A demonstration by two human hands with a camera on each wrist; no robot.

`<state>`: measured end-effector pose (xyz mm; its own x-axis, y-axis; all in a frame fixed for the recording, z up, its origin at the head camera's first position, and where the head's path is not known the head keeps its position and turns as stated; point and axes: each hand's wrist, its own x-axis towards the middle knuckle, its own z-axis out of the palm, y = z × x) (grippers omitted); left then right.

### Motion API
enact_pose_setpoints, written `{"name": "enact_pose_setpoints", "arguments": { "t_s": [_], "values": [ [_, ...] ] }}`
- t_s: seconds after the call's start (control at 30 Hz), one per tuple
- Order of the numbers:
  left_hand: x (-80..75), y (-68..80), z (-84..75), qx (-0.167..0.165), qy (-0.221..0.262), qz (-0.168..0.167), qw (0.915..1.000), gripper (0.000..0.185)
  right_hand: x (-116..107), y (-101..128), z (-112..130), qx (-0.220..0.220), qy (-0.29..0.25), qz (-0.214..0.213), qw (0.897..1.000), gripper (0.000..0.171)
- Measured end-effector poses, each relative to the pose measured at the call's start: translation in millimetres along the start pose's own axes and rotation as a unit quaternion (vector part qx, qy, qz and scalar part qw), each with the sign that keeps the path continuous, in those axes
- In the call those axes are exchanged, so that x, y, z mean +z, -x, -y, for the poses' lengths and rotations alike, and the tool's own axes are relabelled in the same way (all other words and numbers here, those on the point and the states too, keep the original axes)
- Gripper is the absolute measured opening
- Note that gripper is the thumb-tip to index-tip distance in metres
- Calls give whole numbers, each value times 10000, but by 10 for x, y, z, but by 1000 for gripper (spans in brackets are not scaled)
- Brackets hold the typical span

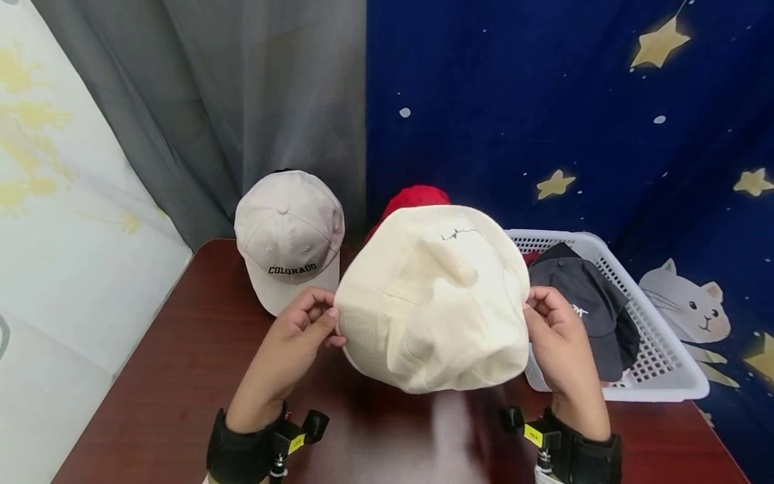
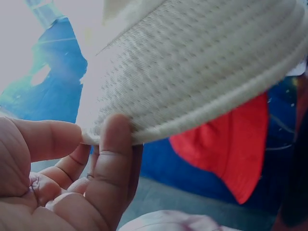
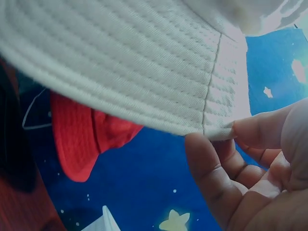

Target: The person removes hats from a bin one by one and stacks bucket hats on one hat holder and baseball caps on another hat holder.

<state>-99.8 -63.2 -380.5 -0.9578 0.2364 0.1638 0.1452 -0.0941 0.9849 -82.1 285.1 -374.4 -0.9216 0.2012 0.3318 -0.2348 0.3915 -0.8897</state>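
A cream bucket hat (image 1: 441, 302) is held up over the table between both hands, its crown dented and a small dark line of stitching near the top. My left hand (image 1: 302, 323) pinches the brim at its left edge between thumb and fingers. At the opposite edge, my right hand (image 1: 559, 329) pinches the brim the same way. The wrist views show the stitched brim (image 2: 202, 72) close up, with the right fingers (image 3: 207, 159) at its rim. Behind it sits a red bucket hat (image 1: 417, 196), mostly hidden in the head view.
A pale cap lettered COLORADO (image 1: 290, 228) stands at the back left of the brown table (image 1: 181, 376). On the right, a white plastic basket (image 1: 671, 363) holds a dark cap (image 1: 580, 289) and other hats. Grey and starry blue curtains (image 1: 459, 101) hang behind.
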Motion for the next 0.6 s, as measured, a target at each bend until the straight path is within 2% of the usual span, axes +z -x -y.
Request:
{"name": "enact_pose_setpoints", "arguments": {
  "t_s": [0.17, 0.3, 0.4, 0.53, 0.6],
  "values": [
    [92, -58, 76, -46, -203, -24, 9998, 16, -12, -17, -34, 55, 110, -105, 9999, 11],
    [88, -91, 80, 86, -265, -175, 9995, 14, 3, -45, -31, 66, 73, -182, 9998, 13],
    [63, -135, 64, 58, -160, -275, 9995, 14, 11, -85, -18, 74, -15, -241, 9997, 13],
    [54, -308, 20, -58, 166, -511, 9985, 14, 10, -250, 8, 145, -332, -269, 9990, 12],
    [71, -451, -17, -48, 410, -722, 9965, 15, 10, -403, 23, 230, -731, -129, 9970, 11]
  ]
}}
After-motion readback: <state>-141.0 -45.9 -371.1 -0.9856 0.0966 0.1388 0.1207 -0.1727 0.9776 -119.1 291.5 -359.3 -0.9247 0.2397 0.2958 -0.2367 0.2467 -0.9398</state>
